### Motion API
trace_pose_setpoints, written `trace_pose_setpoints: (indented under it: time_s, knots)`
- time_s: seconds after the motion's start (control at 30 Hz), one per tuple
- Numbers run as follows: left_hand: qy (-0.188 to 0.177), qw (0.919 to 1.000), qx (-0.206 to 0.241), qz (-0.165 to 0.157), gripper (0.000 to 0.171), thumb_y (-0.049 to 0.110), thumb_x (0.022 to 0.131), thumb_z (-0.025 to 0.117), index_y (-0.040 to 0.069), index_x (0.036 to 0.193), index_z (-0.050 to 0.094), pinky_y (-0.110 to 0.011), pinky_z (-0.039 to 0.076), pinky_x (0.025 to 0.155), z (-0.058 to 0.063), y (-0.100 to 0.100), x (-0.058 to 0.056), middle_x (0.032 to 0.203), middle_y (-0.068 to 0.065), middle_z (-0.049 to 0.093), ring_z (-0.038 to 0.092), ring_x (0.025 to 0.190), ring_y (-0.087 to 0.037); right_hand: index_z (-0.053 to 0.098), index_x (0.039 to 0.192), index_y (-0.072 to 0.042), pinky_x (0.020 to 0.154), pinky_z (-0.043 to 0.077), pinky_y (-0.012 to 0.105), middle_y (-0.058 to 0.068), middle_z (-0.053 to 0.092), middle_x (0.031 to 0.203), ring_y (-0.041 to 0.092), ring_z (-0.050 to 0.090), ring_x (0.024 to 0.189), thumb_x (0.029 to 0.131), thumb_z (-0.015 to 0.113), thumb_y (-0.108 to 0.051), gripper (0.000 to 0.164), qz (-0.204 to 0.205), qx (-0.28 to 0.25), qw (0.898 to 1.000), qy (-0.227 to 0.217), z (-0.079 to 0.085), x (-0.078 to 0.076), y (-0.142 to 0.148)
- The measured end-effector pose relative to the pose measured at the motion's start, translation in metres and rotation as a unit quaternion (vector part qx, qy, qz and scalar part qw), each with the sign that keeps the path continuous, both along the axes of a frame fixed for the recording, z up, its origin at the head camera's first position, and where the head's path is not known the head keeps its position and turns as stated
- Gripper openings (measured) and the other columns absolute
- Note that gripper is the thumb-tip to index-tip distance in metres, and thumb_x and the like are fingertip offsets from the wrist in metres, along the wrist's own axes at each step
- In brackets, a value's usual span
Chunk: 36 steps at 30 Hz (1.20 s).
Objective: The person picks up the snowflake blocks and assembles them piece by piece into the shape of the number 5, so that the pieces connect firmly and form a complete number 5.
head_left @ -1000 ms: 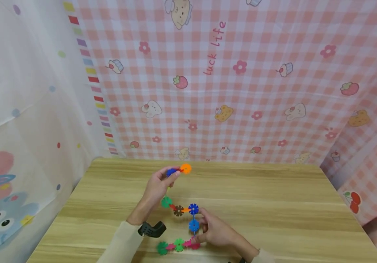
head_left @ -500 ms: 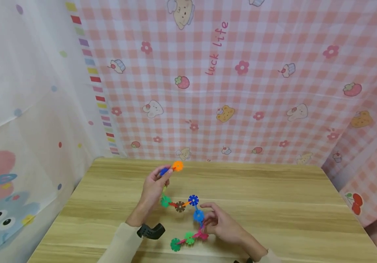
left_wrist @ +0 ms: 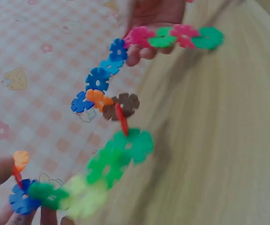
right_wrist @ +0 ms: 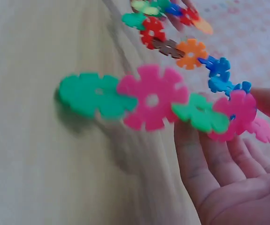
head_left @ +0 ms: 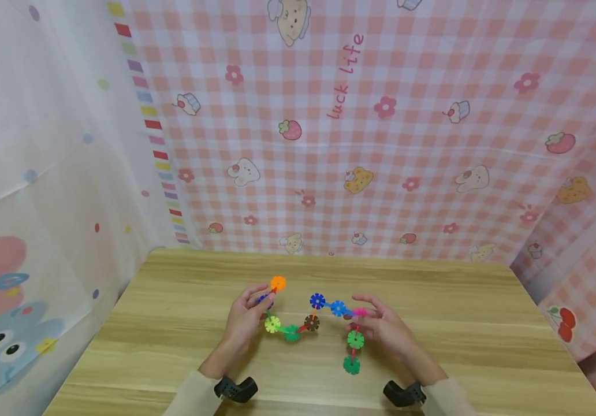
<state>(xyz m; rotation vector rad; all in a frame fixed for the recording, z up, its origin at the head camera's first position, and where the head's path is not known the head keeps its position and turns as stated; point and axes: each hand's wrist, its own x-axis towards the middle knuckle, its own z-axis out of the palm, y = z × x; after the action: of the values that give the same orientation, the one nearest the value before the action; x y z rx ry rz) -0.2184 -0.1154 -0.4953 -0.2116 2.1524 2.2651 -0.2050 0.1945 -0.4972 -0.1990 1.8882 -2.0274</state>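
Observation:
A zigzag chain of colourful plastic snowflake discs [head_left: 312, 323] stretches between both hands, held over the table. My left hand [head_left: 246, 315] pinches the left end at a dark blue disc [left_wrist: 24, 197], with a red and an orange disc [head_left: 278, 283] sticking out past the thumb. At the other end, my right hand [head_left: 383, 326] holds the chain by its pink discs [right_wrist: 238, 112], thumb on one side and fingers beneath. From there a tail with a bright green disc [head_left: 356, 340] and a darker green end disc [head_left: 351, 365] hangs toward the near edge.
The wood-grain table [head_left: 449, 323] lies under both hands. A pink checked cloth [head_left: 412, 144] rises behind its far edge, and a white printed cloth [head_left: 64, 173] hangs at the left. Black wrist mounts [head_left: 235, 390] sit on both forearms.
The right hand has moved right and away from the body, drawing the chain out sideways. Its green tail has swung to the right. The left hand went up-left slightly, then lower.

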Motion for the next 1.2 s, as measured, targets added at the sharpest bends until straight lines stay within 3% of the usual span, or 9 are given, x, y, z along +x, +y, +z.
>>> trace_pose_setpoints:
  time_s: [0.2, 0.37, 0.5, 0.67, 0.83, 0.97, 1.07, 1.2]
  knots:
    - [-0.011, 0.9979, -0.045, -0.045, 0.043, 0.015, 0.093, 0.069, 0.003, 0.132, 0.053, -0.034, 0.056, 0.072, -0.010, -0.004, 0.009, 0.106, -0.018, 0.071, 0.065, 0.081, -0.014, 0.028, 0.144, 0.004, 0.085, 0.056, 0.034, 0.022, 0.065, 0.112, 0.030, 0.068, 0.098, 0.099, 0.054, -0.005, 0.053, -0.061, 0.044, 0.997, -0.006, -0.002, -0.015, 0.008]
    - [-0.030, 0.9888, -0.092, -0.113, 0.050, 0.018, 0.092, 0.071, 0.000, 0.134, 0.049, -0.032, 0.057, 0.065, -0.018, -0.004, 0.016, 0.094, -0.012, 0.073, 0.065, 0.069, -0.016, 0.039, 0.140, 0.002, 0.076, 0.052, 0.030, 0.018, 0.067, 0.107, 0.024, 0.065, 0.090, 0.098, 0.059, -0.010, 0.048, -0.110, 0.166, 0.980, 0.026, -0.003, -0.025, 0.005]
    - [-0.034, 0.9805, -0.126, -0.147, 0.054, 0.016, 0.092, 0.071, -0.006, 0.134, 0.046, -0.030, 0.056, 0.059, -0.019, -0.005, 0.017, 0.085, -0.009, 0.073, 0.063, 0.062, -0.015, 0.039, 0.144, -0.002, 0.073, 0.048, 0.030, 0.016, 0.065, 0.109, 0.022, 0.060, 0.090, 0.097, 0.061, -0.014, 0.053, -0.106, 0.248, 0.961, 0.051, -0.003, -0.031, 0.001]
    - [-0.039, 0.9729, -0.154, -0.168, 0.060, 0.014, 0.090, 0.072, -0.009, 0.137, 0.041, -0.031, 0.057, 0.059, -0.014, -0.008, 0.014, 0.082, -0.008, 0.072, 0.065, 0.062, -0.016, 0.034, 0.149, -0.006, 0.087, 0.051, 0.039, 0.018, 0.062, 0.124, 0.027, 0.061, 0.107, 0.098, 0.060, -0.016, 0.058, -0.093, 0.266, 0.958, 0.059, -0.002, -0.034, -0.001]
    - [-0.039, 0.9581, -0.216, -0.184, 0.066, 0.020, 0.088, 0.076, -0.006, 0.139, 0.043, -0.033, 0.058, 0.060, -0.009, -0.013, 0.011, 0.083, -0.007, 0.072, 0.067, 0.063, -0.018, 0.030, 0.152, -0.007, 0.101, 0.046, 0.052, 0.023, 0.053, 0.139, 0.035, 0.055, 0.122, 0.099, 0.059, -0.017, 0.061, -0.080, 0.279, 0.955, 0.067, -0.001, -0.028, 0.006]
    - [-0.036, 0.9458, -0.263, -0.187, 0.058, 0.026, 0.087, 0.077, -0.002, 0.132, 0.053, -0.031, 0.054, 0.059, -0.004, -0.019, 0.007, 0.084, -0.006, 0.069, 0.064, 0.064, -0.017, 0.030, 0.151, -0.006, 0.101, 0.045, 0.054, 0.024, 0.049, 0.142, 0.037, 0.053, 0.124, 0.099, 0.057, -0.017, 0.060, -0.070, 0.297, 0.949, 0.075, 0.004, -0.020, 0.012]
    - [-0.019, 0.9376, -0.300, -0.175, 0.045, 0.028, 0.088, 0.076, 0.002, 0.122, 0.062, -0.032, 0.052, 0.063, 0.001, -0.023, 0.001, 0.090, -0.006, 0.067, 0.062, 0.072, -0.018, 0.037, 0.147, -0.003, 0.094, 0.050, 0.049, 0.022, 0.054, 0.132, 0.033, 0.056, 0.116, 0.099, 0.060, -0.018, 0.055, -0.073, 0.319, 0.941, 0.087, 0.007, -0.010, 0.018]
    - [0.000, 0.9307, -0.322, -0.173, 0.035, 0.026, 0.092, 0.071, 0.004, 0.118, 0.065, -0.038, 0.055, 0.077, 0.005, -0.020, -0.010, 0.104, -0.007, 0.068, 0.063, 0.090, -0.020, 0.043, 0.138, 0.002, 0.069, 0.053, 0.039, 0.015, 0.061, 0.103, 0.025, 0.062, 0.085, 0.094, 0.067, -0.016, 0.053, -0.074, 0.336, 0.936, 0.070, 0.008, 0.006, 0.025]
